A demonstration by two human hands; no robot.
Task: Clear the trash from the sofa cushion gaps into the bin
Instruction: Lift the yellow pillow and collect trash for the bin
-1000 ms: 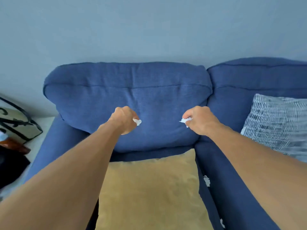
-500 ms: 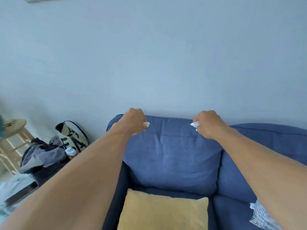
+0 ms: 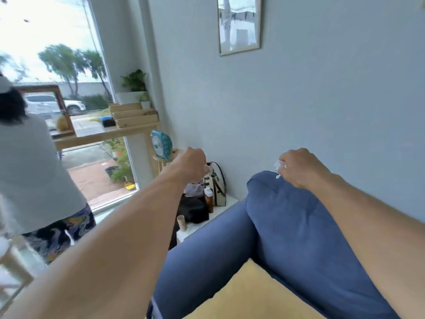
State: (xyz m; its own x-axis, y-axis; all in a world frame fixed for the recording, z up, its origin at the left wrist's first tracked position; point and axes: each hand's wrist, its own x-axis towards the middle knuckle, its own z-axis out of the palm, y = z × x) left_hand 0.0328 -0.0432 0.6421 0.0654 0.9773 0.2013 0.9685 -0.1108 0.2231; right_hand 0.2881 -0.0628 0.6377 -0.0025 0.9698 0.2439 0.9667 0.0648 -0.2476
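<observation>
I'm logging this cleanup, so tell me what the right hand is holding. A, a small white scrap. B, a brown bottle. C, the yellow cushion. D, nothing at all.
A: the right hand has its fingers curled round a small white scrap, which pokes out of the fist near the top of the blue back cushion.

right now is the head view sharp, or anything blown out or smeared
head view: the window is blown out, the person at left is motion-smeared, straight edges bow from the wide lens; the right hand and its paper scrap are slightly soft
</observation>
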